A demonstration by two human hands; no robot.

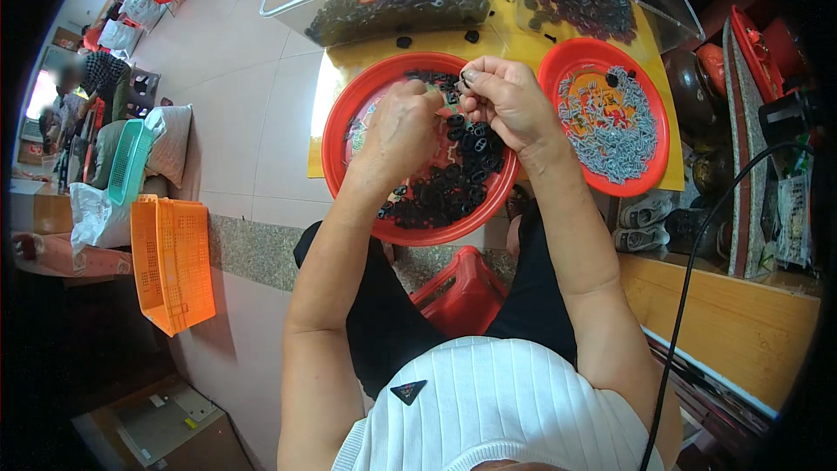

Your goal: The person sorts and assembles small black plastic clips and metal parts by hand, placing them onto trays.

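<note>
My left hand (pixel 401 125) is over a round red tray (pixel 335 105), its fingers curled in and closed. Whatever lies between them is hidden from this side. Just to its right, my right hand (pixel 513 105) pinches a small dark piece between thumb and forefinger, above the same tray. Loose black plastic parts (pixel 445 199), small and ring-like, are heaped along the tray's near and right sides. To the right stands a second red tray (pixel 553 57), filled with silvery screws (pixel 617 146); one black part lies among them.
Behind the trays, two clear plastic bins (pixel 397 4) (pixel 602 9) hold many more black parts on the yellow tabletop (pixel 344 70). A red stool (pixel 466 292) stands between my legs. A black cable (pixel 689 270) runs down the right. Orange crate (pixel 174 266), sacks and people are at left.
</note>
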